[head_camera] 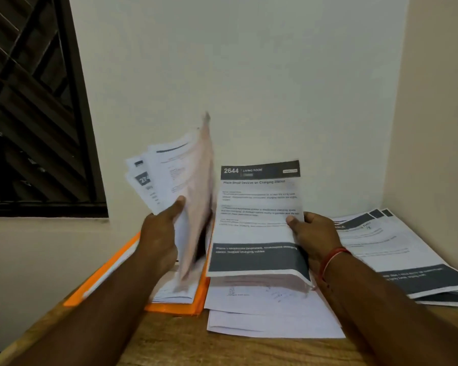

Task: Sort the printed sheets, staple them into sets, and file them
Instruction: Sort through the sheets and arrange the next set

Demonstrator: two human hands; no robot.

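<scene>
The left hand (160, 233) grips fanned sheets (167, 178); the right hand (315, 233) grips a thick stack (259, 220). The person should probably compare the headings before separating pages.

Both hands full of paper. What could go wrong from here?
1. The left hand holds its fanned sheets at one edge only; some could slip out and lose order.
2. The stack in the right hand hangs over loose sheets on the table; setting it down there could mix sets.
</scene>
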